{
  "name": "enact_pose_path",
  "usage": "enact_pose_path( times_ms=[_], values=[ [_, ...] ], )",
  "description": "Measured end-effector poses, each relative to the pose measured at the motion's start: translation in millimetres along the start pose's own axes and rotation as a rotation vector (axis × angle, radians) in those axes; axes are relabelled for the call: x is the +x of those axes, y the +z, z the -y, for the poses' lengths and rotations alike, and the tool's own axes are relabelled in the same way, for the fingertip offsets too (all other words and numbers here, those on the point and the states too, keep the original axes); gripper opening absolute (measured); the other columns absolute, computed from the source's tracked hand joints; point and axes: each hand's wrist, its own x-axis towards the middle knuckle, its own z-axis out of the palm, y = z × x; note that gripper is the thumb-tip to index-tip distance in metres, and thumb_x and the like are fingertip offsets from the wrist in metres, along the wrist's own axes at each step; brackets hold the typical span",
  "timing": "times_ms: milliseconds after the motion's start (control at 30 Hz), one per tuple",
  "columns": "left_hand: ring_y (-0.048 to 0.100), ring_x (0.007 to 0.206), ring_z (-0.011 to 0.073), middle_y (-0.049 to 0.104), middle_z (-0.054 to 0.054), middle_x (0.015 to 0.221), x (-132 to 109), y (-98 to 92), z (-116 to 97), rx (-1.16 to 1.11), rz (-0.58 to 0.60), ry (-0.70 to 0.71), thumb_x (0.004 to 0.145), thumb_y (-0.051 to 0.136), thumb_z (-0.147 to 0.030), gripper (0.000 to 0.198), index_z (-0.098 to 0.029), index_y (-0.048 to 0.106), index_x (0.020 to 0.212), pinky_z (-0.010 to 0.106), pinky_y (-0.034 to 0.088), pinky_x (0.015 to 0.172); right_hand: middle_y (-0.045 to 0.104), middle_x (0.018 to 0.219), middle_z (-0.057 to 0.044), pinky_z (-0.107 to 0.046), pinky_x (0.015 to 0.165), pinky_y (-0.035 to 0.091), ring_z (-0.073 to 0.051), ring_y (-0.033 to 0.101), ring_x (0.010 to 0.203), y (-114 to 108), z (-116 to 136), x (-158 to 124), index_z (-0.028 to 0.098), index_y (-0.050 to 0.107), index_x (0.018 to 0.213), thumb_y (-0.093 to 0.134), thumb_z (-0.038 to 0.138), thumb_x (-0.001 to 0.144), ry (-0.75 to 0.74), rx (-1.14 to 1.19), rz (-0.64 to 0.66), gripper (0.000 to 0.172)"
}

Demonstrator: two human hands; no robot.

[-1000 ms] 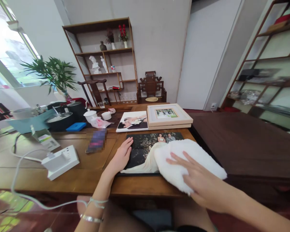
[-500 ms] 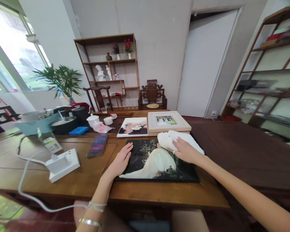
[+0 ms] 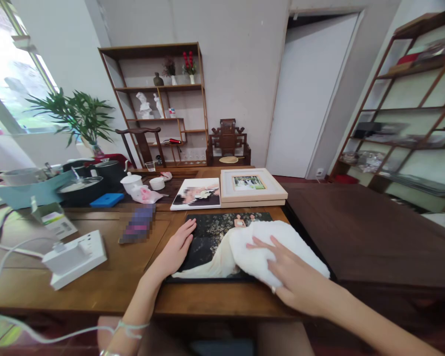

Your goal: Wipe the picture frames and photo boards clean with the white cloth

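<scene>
At the left of the wooden worktop (image 3: 114, 289) lies a white power strip (image 3: 76, 257) with its cable looping off the near edge. To its right, the left hand (image 3: 172, 252) lies flat, palm down, on the near left corner of a large photo panel (image 3: 207, 235). Its fingers (image 3: 187, 230) are stretched out and only slightly apart, gripping nothing, and the heel of the hand rests at the panel's edge.

The panel lies flat near the front edge of the worktop. It is a dark, glossy, unframed rectangle. It shows a couple at the top and a long white gown trailing down toward the lower left.

Behind it, a smaller unframed print (image 3: 197, 194) lies just beside a pale wooden framed picture (image 3: 250, 184).

A thick white cloth (image 3: 285, 232), bunched and soft, covers the right half of the panel and reaches past its right edge. The right hand (image 3: 300, 284) lies on top of the cloth, open, palm down. Its fingers (image 3: 263, 244) are spread and point left across the fabric, pressing on it rather than clutching it.

Farther right, a darker table (image 3: 356, 222) adjoins the worktop.
</scene>
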Motion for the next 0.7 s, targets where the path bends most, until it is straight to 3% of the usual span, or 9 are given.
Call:
enact_pose_path(
  times_ms=[167,300,367,467,600,700],
  values=[
    [0.035,0.130,0.0185,0.041,0.011,0.139,-1.0,-3.0,-0.9,0.009,0.020,-0.010,0.088,0.030,-0.030,0.045,-0.011,0.048,0.124,0.040,0.024,0.109,0.057,0.115,-0.021,-0.047,0.105,0.023,-0.028,0.035,0.126,-1.6,-50.7,43.9,0.008,0.061,0.094,0.043,0.009,0.070,0.096,-0.088,-0.084,0.030],
    [0.035,0.130,0.0183,0.041,0.010,0.139,-0.7,-2.6,-1.2,0.017,0.020,-0.011,0.088,0.030,-0.030,0.045,-0.012,0.048,0.125,0.040,0.024,0.109,0.053,0.122,-0.021,-0.051,0.102,0.025,-0.031,0.034,0.126,0.9,-65.9,65.2,0.007,0.059,0.103,0.041,0.008,0.071,0.146,-0.128,-0.110,0.037],
    [0.035,0.130,0.0185,0.041,0.011,0.139,0.0,-1.5,-1.4,0.020,0.022,-0.012,0.088,0.030,-0.030,0.045,-0.011,0.048,0.125,0.039,0.024,0.109,0.047,0.129,-0.020,-0.057,0.100,0.023,-0.034,0.028,0.129,3.6,-54.8,62.2,0.008,0.059,0.105,0.041,0.007,0.069,0.171,-0.138,-0.100,0.040],
    [0.035,0.130,0.0189,0.040,0.012,0.139,1.3,0.0,-1.6,0.028,0.029,-0.017,0.088,0.029,-0.029,0.046,-0.008,0.048,0.125,0.039,0.024,0.109,0.036,0.139,-0.018,-0.062,0.100,0.018,-0.037,0.019,0.131,7.8,-18.7,40.4,0.011,0.062,0.101,0.044,0.007,0.066,0.192,-0.133,-0.036,0.039],
    [0.034,0.130,0.0182,0.040,0.011,0.140,1.2,-0.3,-1.4,0.031,0.031,-0.019,0.088,0.030,-0.030,0.045,-0.011,0.047,0.125,0.039,0.024,0.110,0.025,0.145,-0.015,-0.063,0.102,0.008,-0.037,0.007,0.134,10.3,31.1,2.3,0.013,0.066,0.085,0.046,0.009,0.062,0.088,-0.029,0.085,0.031],
    [0.033,0.130,0.0175,0.039,0.009,0.140,-0.2,-1.7,-1.9,0.020,0.040,-0.017,0.088,0.030,-0.030,0.044,-0.013,0.047,0.126,0.039,0.023,0.110,0.023,0.146,-0.011,-0.061,0.104,0.006,-0.036,0.006,0.134,6.7,41.2,-7.6,0.014,0.065,0.079,0.048,0.009,0.058,0.038,0.031,0.124,0.028]
  ],
)
